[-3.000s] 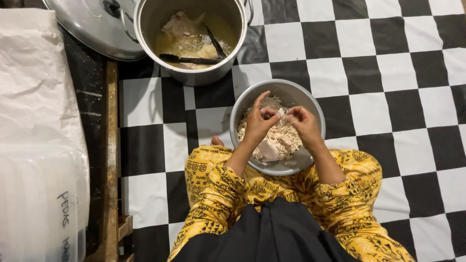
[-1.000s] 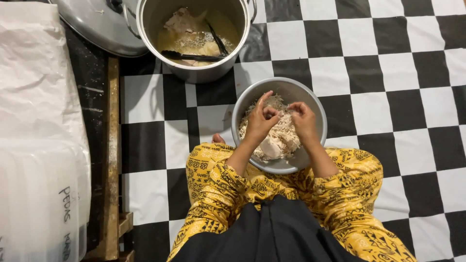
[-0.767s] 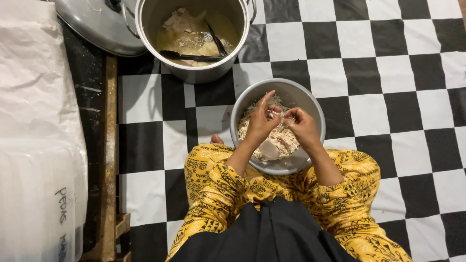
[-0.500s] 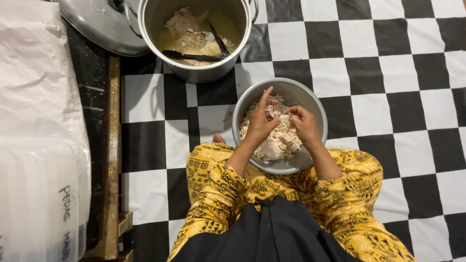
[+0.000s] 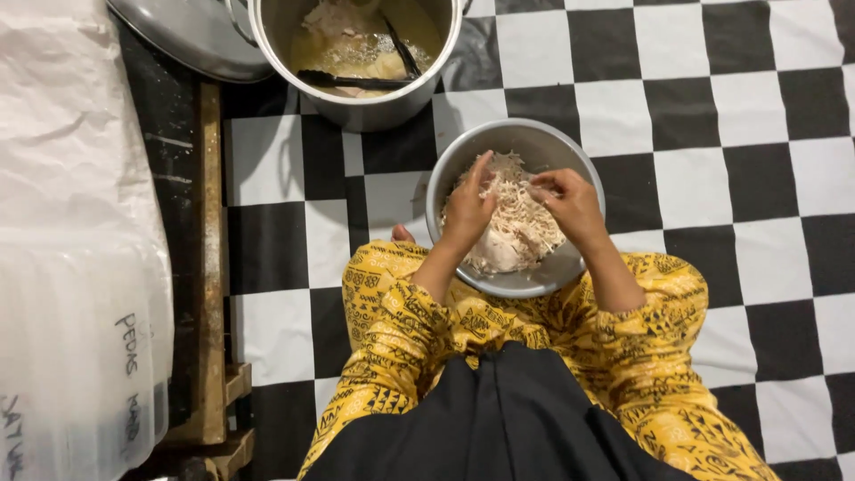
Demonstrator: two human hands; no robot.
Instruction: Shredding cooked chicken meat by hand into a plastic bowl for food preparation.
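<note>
Since half a second ago, we are seeing the left hand (image 5: 469, 209) stretching its forefinger higher over the pale shredded meat (image 5: 512, 223), while the right hand (image 5: 570, 203) is drawing its fingertips closer together. Nothing else is shifting.

We are looking down at a person sitting on a black-and-white checkered floor (image 5: 712, 134), wearing yellow patterned trousers (image 5: 401, 330). The meat is lying in a round metal bowl (image 5: 463, 165) just in front of the knees. Both hands are hovering inside the bowl, partly closed, pinching thin shreds between thumb and fingers; we cannot tell exactly how much each one is gripping.

Behind the bowl, a large metal pot (image 5: 374, 102) is holding broth, larger pieces of meat and dark tongs (image 5: 356, 80); its top is being cut off by the frame. A metal lid (image 5: 187, 36) is leaning beside it, also cropped. On the left, white paper (image 5: 62, 134) is covering a stack of clear plastic containers (image 5: 80, 356), whose contents are hard to make out.
</note>
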